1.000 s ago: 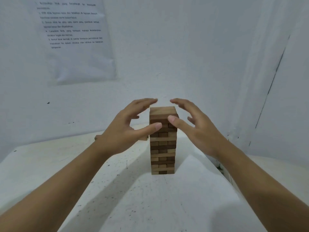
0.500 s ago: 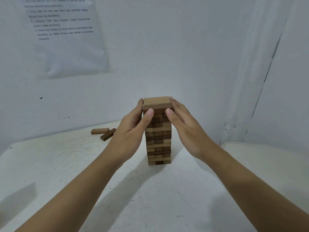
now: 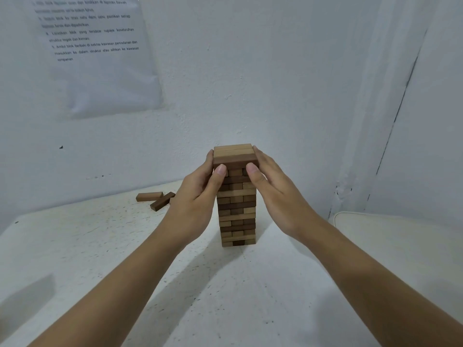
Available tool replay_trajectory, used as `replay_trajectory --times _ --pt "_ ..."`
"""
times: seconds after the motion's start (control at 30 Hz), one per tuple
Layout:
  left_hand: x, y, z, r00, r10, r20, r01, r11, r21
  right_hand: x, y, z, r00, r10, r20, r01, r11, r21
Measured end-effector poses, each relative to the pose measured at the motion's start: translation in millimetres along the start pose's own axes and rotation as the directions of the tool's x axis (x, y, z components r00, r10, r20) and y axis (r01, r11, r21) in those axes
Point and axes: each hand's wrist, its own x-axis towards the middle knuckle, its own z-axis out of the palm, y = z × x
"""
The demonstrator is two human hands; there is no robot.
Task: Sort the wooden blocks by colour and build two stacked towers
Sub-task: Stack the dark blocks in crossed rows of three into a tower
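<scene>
Mixed tower [image 3: 236, 211] is observed upright on the white table [image 3: 100, 246], light and dark blocks interleaved through every visible layer; no lean is detected. One second ago both hands were held spread and clear of the tower, fingers arched over its top. Half a second ago they had been brought in against its upper part. Contact is now made on both sides: the left hand [image 3: 198, 196] is wrapped about the left side of the tower top, fingers passing behind it and the thumb [image 3: 221, 170] pressed on the front face just under the uppermost dark block [image 3: 235, 162]. The right hand [image 3: 273, 194] is laid along the right side, fingers reaching behind and the thumb [image 3: 252, 169] set on the front beside the other. The upper layers are thus clasped between the two hands, neither hand wide. Two loose blocks are noted lying flat to the left of the tower and a little behind it, one lighter [image 3: 149, 196], one dark [image 3: 162, 201], just touching; a further one may be hidden by the left hand. A printed sheet [image 3: 100, 58] is fixed to the wall above and left of the tower. Judgement: the approach is finished and a grasp established, so a lift of the top layers is probably intended; sorting is barely started, and the lower layers could be dragged askew
</scene>
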Motion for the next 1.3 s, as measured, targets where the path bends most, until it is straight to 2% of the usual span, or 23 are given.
replay_trajectory --times 0.53,0.8,0.93,1.03,1.1,1.17,1.23,1.3 --pt "-1.5 -6.5 2.4 0.997 -0.023 -0.078 0.023 1.000 -0.003 2.3 3.1 -1.1 1.000 -0.018 -0.004 0.018 0.998 -0.055" --pt "-1.1 -10.5 4.8 0.998 -0.004 -0.061 0.003 1.000 -0.019 2.1 1.6 -2.7 1.000 -0.003 0.002 0.003 0.997 -0.075" --pt "-2.7 -11.2 5.2 0.999 -0.027 -0.041 0.025 0.999 -0.035 0.8 1.3 -3.5 0.999 -0.023 0.021 0.024 0.998 -0.057" --pt "-6.8 -15.5 3.8 0.999 -0.052 0.006 0.052 0.998 -0.047 -3.8 5.8 -4.2 0.999 0.020 0.032 -0.018 0.998 -0.066" --pt "-11.1 -28.5 -1.9 0.995 -0.083 0.049 0.083 0.997 -0.002 -11.1 11.3 -7.2 0.996 0.079 0.036 -0.075 0.992 -0.101" --pt "-17.6 -45.3 -10.4 0.982 -0.173 0.077 0.166 0.983 0.082 -21.6 19.9 -10.6 0.989 0.138 0.052 -0.129 0.979 -0.159" --pt "-26.5 -57.7 -16.9 0.959 -0.262 0.105 0.236 0.948 0.212 -32.6 31.9 -12.6 0.977 0.200 0.074 -0.175 0.951 -0.253" --pt "-37.1 -63.4 -19.4 0.929 -0.328 0.174 0.247 0.896 0.369 -40.7 43.6 -14.4 0.959 0.261 0.108 -0.210 0.915 -0.346"
